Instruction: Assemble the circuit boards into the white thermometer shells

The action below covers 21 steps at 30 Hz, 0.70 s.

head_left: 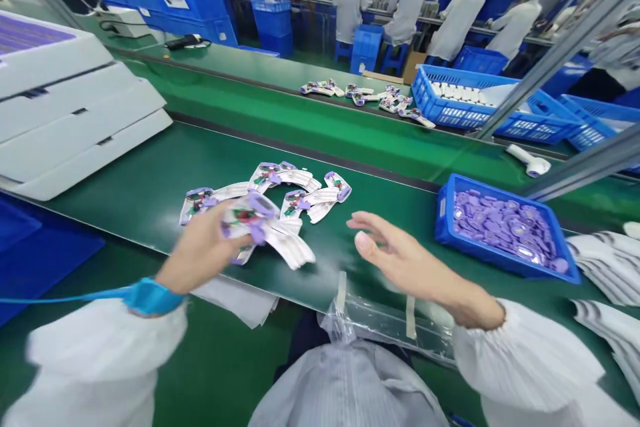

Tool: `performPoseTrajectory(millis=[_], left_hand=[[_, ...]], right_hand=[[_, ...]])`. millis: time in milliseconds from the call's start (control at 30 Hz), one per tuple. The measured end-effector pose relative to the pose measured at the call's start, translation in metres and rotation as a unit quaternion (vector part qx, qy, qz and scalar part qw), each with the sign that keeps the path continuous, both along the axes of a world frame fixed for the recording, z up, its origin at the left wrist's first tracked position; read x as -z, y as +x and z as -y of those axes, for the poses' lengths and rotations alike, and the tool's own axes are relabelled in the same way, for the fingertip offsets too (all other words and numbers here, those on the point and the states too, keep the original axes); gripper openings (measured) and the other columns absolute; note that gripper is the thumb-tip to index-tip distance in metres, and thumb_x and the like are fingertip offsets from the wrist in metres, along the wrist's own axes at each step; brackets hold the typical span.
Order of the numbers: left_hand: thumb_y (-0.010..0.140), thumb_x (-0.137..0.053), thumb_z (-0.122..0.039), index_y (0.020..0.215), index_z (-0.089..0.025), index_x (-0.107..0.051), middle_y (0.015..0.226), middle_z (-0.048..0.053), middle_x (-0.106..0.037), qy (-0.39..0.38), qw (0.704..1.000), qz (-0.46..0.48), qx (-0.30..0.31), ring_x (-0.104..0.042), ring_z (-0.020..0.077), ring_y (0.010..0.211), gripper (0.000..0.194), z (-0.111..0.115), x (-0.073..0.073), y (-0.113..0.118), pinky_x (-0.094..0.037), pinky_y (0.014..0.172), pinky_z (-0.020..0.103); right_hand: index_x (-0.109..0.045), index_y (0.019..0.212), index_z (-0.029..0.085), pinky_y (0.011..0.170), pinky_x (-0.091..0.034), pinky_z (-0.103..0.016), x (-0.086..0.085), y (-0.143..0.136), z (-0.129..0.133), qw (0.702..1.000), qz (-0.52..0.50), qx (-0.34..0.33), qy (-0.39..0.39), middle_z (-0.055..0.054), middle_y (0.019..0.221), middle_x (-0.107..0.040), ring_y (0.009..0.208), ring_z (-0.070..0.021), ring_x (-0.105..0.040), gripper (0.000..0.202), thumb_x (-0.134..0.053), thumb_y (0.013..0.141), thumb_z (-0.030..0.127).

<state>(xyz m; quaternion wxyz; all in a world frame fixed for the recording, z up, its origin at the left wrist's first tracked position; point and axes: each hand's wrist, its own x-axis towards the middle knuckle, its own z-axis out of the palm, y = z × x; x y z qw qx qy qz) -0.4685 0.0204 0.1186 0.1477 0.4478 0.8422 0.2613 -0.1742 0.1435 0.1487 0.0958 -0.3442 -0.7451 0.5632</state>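
Observation:
My left hand (207, 240), with a blue strap at the wrist, is closed around a white and purple handheld device shell (287, 243) whose inner parts are exposed. Red and green bits show inside its purple head; motion blurs it a little. Just beyond it, several similar open device shells (300, 200) lie in a loose cluster on the green bench. My right hand (390, 250) hovers over the bench to the right of that cluster, fingers apart, with nothing in it. Nearest on its right is a blue bin (443, 220) of small purple parts (505, 223).
White stacked trays (85, 120) rise at the left. White curved shells (610, 267) lie at the far right. Across a green divider sit more open devices (370, 97), a blue crate (540, 123) and a white device (530, 161). A plastic bag (385, 320) hangs at the front edge.

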Motion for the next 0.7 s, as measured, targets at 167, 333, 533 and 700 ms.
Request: performPoseTrajectory(millis=[167,333,533,700], left_hand=[[0.081,-0.063,-0.03,0.107,-0.025,-0.063,0.103,0.005,-0.071,0.073,0.947,0.203,0.238,-0.067,0.0211,0.091,0.027,-0.005,0.026,0.165,-0.055,0.082,0.034],[0.082,-0.063,-0.053,0.139,-0.026,-0.045,0.155,0.013,-0.034,0.108,0.99,-0.024,0.087,-0.025,0.034,0.146,0.065,0.024,0.071,0.168,-0.021,0.121,0.054],[0.095,-0.038,-0.051,0.144,-0.007,-0.036,0.158,0.023,-0.026,0.051,0.975,-0.089,-0.195,-0.017,0.0356,0.149,0.066,0.041,0.1,0.097,-0.011,0.121,0.058],[0.09,-0.051,-0.052,0.131,-0.016,-0.055,0.143,0.011,-0.054,0.042,0.968,-0.068,-0.237,-0.049,0.0251,0.133,0.056,0.109,0.072,0.071,-0.037,0.115,0.038]], right_hand=[[-0.06,0.111,0.018,0.054,-0.044,-0.023,0.039,0.059,0.054,0.973,-0.034,0.009,-0.23,-0.003,0.078,-0.067,0.061,-0.012,-0.058,0.051,-0.054,0.089,0.063],[-0.065,0.092,0.016,0.048,-0.032,-0.024,0.068,0.126,0.062,0.967,-0.005,0.139,-0.212,0.003,0.055,-0.051,0.05,-0.0111,-0.045,0.048,-0.057,0.085,0.063],[-0.067,0.098,0.019,0.051,-0.035,-0.025,0.064,0.148,0.046,0.969,0.05,0.101,-0.22,0.002,0.061,-0.053,0.055,-0.014,-0.048,0.05,-0.059,0.082,0.066],[-0.067,0.107,0.026,0.052,-0.042,-0.03,0.077,0.137,0.008,0.984,0.086,0.061,-0.143,-0.004,0.082,-0.066,0.065,-0.0209,-0.058,0.052,-0.06,0.077,0.068]])
